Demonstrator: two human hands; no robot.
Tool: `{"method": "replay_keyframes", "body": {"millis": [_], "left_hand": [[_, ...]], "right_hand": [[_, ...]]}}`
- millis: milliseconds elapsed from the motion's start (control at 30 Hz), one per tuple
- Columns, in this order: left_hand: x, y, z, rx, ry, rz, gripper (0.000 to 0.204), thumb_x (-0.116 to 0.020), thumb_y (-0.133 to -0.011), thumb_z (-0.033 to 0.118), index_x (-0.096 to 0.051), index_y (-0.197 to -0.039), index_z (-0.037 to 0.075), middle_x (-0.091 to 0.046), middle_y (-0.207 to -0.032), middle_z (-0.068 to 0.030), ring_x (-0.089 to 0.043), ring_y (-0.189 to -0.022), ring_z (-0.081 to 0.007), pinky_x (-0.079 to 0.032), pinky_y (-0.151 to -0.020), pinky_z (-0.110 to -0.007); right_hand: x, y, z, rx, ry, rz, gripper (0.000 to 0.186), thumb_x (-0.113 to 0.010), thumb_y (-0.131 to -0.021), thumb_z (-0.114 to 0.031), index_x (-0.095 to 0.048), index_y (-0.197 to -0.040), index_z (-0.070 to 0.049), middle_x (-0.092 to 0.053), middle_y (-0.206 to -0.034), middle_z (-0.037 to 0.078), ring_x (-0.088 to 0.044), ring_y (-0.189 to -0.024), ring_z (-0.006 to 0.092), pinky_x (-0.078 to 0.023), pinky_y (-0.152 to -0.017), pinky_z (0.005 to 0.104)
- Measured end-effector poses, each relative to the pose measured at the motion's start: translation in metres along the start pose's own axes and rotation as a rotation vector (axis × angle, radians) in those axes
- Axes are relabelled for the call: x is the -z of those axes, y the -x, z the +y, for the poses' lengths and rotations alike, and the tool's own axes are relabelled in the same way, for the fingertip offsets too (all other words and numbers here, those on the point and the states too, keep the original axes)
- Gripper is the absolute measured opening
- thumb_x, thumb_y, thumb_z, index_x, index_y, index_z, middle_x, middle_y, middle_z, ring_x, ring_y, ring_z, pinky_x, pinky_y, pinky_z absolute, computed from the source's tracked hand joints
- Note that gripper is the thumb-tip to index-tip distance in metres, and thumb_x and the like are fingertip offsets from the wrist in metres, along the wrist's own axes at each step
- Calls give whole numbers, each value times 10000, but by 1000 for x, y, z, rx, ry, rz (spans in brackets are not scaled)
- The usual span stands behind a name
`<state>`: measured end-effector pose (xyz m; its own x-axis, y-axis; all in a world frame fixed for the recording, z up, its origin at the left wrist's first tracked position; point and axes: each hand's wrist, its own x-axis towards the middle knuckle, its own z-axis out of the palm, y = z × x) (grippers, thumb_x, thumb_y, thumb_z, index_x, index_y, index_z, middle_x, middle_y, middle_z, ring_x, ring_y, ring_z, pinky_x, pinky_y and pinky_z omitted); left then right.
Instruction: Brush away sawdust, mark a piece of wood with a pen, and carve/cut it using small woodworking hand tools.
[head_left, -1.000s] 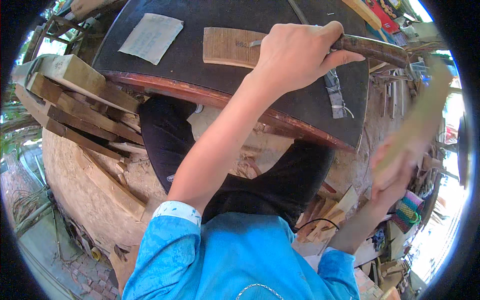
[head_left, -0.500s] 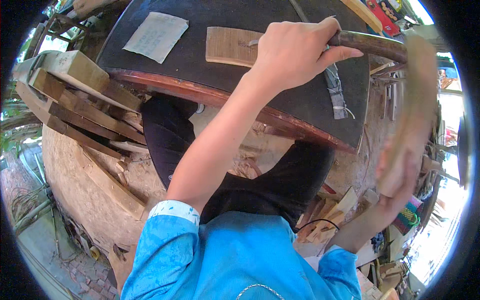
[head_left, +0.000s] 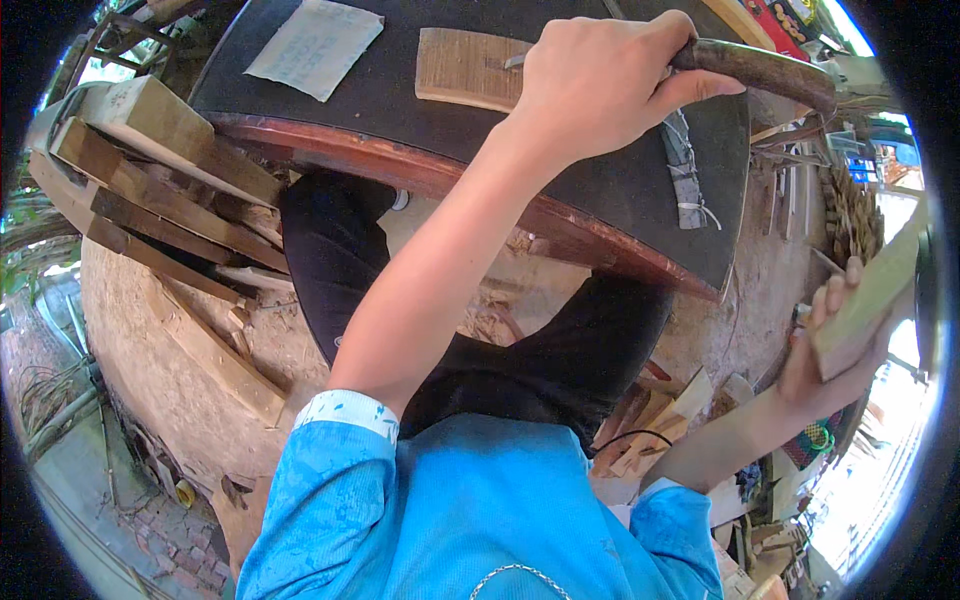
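Observation:
My left hand (head_left: 605, 90) is closed over the black tabletop, round the near end of a dark, curved wooden piece (head_left: 765, 72) that sticks out to the right. Its thumb lies along the lower side. Beside the hand's left edge, a flat brown wood block (head_left: 465, 68) rests on the table, with a small grey metal bit (head_left: 514, 62) at its right end. Whether that bit belongs to the held piece I cannot tell. Out at the far right, my right hand (head_left: 820, 330) grips a pale, squared length of wood (head_left: 875, 290), tilted up and away from the table.
On the black table (head_left: 370, 100), a sheet of printed paper (head_left: 318, 48) lies left and a grey, cloth-wrapped strip (head_left: 684, 170) lies right. Timber beams (head_left: 150, 190) are stacked on the left. Wood offcuts (head_left: 660, 425) litter the floor by my right leg.
My right hand has swung the length of wood outward to the right, away from the end of the dark piece. My left hand keeps its grip, and the view has shifted slightly.

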<state>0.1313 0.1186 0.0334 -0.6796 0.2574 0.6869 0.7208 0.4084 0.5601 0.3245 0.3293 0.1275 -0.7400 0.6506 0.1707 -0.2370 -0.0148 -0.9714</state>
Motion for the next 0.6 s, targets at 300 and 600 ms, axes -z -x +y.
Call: {"method": "replay_keyframes", "body": {"millis": [300,600], "left_hand": [[-6,6,-9,-1,-37,35,585,-578,-915,699,-656,-923,119,-667,-637,-85,-697,-618,-328,-528,-542,-443],[28,-2,-1,112,113,-174,483,-607,-995,538,-543,-906,69,-631,-662,-127,-674,-659,-392,-505,-563,-486]], "right_hand": [[9,12,16,-302,228,139,589,-596,-993,-372,-498,-1366,73,-653,-1013,134,-647,-785,183,-508,-589,274],[38,-2,17,-355,142,-194,565,-557,-1031,-374,-420,-1434,-2,-602,-1144,196,-626,-846,216,-555,-628,305]]}}
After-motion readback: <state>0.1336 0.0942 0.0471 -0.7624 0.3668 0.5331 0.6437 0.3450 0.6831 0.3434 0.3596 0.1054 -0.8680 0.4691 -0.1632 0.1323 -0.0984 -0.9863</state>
